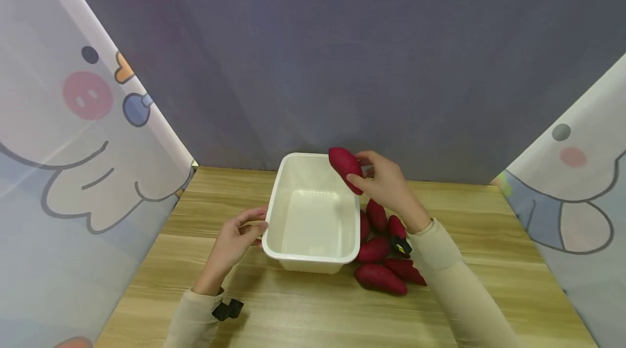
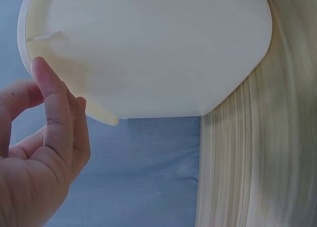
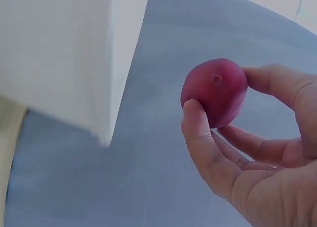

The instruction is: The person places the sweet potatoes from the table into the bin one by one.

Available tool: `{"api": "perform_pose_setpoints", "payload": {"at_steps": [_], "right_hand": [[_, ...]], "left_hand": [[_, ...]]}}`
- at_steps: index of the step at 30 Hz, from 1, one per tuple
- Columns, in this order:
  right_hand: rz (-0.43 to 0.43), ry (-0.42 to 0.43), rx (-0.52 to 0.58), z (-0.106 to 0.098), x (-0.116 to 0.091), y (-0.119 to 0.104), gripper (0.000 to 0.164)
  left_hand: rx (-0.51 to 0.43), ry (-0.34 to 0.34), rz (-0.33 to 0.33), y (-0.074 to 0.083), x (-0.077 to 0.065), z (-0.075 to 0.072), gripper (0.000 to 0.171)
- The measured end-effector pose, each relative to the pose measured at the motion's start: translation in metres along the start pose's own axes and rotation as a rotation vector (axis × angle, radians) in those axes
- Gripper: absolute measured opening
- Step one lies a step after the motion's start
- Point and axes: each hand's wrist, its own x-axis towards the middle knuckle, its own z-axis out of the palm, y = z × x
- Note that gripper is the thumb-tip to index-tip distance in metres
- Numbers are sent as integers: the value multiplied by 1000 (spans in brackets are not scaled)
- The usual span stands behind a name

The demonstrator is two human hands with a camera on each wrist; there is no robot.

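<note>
You have no words, labels, brands or numbers that can be read in the head view or in either wrist view. At the wrist just behind your right hand (image 1: 385,179), a small yellow mark (image 1: 400,248) shows on the black wrist camera (image 1: 405,243); it is too small to tell whether it carries lettering or a sign.

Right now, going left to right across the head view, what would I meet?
Pink-snouted cartoon print → left hand → white tub → loose red tubers → cartoon print in blue.
</note>
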Motion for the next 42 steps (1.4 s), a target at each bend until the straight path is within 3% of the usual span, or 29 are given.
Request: {"api": "perform_pose_setpoints", "payload": {"at_steps": [7, 16, 27, 35, 42], "right_hand": [[25, -79, 32, 32, 30, -21, 49], [84, -159, 11, 62, 52, -33, 50], [200, -262, -43, 100, 55, -11, 49], [269, -253, 68, 102, 51, -1, 54], [292, -227, 222, 88, 49, -12, 56]], "left_hand": [[8, -8, 5, -2, 1, 1, 35], [0, -11, 5, -1, 1, 1, 37], [-16, -12, 0, 1, 0, 2, 35], [-16, -16, 2, 1, -1, 3, 35], [-17, -17, 16, -1, 0, 2, 36]]}}
